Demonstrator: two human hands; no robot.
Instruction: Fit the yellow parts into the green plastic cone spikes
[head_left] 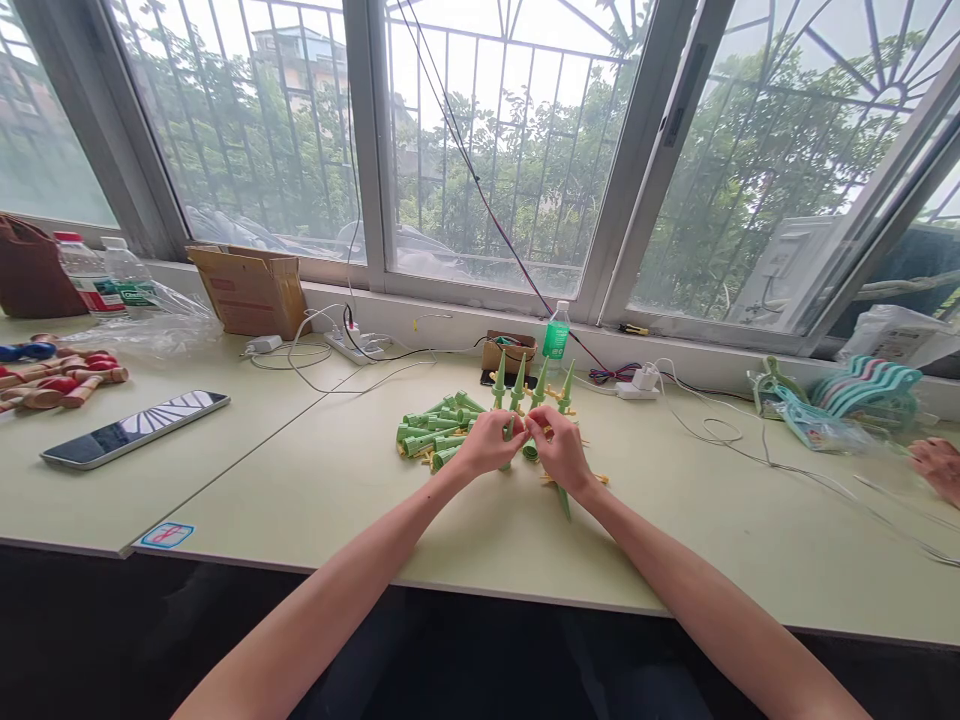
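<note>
My left hand [491, 442] is closed, thumb and fingers pinched at a green plastic piece [509, 428] whose lower part shows below the fingers. My right hand [559, 447] meets it fingertip to fingertip, also pinched. Something small and yellowish sits between the two hands, too covered to make out. Just behind stand several upright green plastic spikes [567, 385] with small yellow pegs at their sides. Left of my hands lies a pile of green plastic tubes [427, 432], with yellow parts among them. Another green spike [564, 503] points toward me under my right hand.
A phone [135, 428] and wooden toys with red and blue balls [82, 380] lie at left. A cardboard box [247, 290], a power strip [354, 346] and a green bottle [556, 332] line the sill. Teal hangers [862, 395], cables and another person's hand [937, 466] are at right.
</note>
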